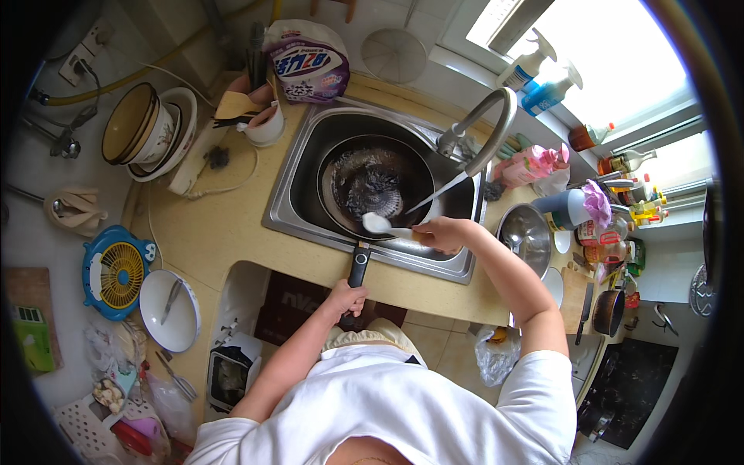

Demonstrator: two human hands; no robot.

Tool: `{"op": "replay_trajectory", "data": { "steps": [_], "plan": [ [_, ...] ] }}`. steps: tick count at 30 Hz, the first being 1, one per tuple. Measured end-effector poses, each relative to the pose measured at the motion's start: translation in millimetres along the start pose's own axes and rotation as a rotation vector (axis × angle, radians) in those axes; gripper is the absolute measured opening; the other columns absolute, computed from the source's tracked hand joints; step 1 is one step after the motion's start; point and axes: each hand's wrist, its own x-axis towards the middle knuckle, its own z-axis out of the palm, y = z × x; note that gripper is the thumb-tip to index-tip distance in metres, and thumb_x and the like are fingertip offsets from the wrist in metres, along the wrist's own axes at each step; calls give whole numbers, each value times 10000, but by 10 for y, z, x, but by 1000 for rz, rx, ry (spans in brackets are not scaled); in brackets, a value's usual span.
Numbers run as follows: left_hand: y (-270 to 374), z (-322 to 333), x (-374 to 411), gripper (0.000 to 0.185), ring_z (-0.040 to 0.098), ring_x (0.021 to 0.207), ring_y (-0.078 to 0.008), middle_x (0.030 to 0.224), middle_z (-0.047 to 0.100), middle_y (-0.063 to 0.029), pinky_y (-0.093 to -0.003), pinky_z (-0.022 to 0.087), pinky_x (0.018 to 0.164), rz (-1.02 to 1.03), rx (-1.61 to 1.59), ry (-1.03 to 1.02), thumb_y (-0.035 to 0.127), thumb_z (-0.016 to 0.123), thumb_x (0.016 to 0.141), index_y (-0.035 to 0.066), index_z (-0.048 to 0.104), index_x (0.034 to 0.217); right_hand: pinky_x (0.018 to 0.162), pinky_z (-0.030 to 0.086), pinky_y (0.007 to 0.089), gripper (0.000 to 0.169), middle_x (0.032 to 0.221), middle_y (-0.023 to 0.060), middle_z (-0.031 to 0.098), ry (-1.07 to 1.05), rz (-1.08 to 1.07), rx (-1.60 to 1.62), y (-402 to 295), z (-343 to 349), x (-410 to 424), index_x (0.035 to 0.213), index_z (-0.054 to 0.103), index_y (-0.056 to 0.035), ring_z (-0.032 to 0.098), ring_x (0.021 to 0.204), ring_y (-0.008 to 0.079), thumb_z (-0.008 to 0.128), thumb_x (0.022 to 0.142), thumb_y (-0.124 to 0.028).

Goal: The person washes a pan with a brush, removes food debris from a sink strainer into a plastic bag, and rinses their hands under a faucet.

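My left hand (347,301) grips the black handle of a frying pan (376,180), which rests in the stainless steel sink (302,192). My right hand (440,233) holds a pale-handled tool with a white, rounded head (376,223) over the near rim of the pan; its exact kind is unclear. Water runs from the curved faucet (507,116) at the sink's right side, and the stream slants down toward the pan's right part. The dark inside of the pan is wet, with rippling water in it.
Stacked bowls (131,125), a utensil holder (264,124) and a detergent bag (311,61) stand left of and behind the sink. Right of it are a steel bowl (526,238), several bottles, and a knife (584,311) on a cutting board. A white bowl (168,325) lies at the left.
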Motion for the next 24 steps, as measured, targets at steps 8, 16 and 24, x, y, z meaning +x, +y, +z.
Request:
{"op": "replay_trajectory", "data": {
  "steps": [8,16,24],
  "plan": [
    [-189,232,135,118,419,337,-117,480,424,-20,-287,369,307,195,206,337,8,522,724,44,410,717,630,463,436,285,825,179,607,284,-22,-48,206,518,136,1112,492,-88,584,737,362,430,883,-246],
    [-313,56,169,251,588,742,-405,785,597,-248,-439,483,611,549,938,708,104,562,698,-32,527,906,600,446,455,376,774,220,594,659,-3,-6,780,1049,328,1212,442,-89,569,668,395,477,846,-167],
    [-110,125,-121,234,541,828,-433,827,578,-264,-497,437,690,322,1094,747,132,536,757,-10,506,941,530,468,414,433,774,216,602,639,71,359,984,1347,-87,1257,412,-66,585,592,331,470,853,-211]
  ]
}}
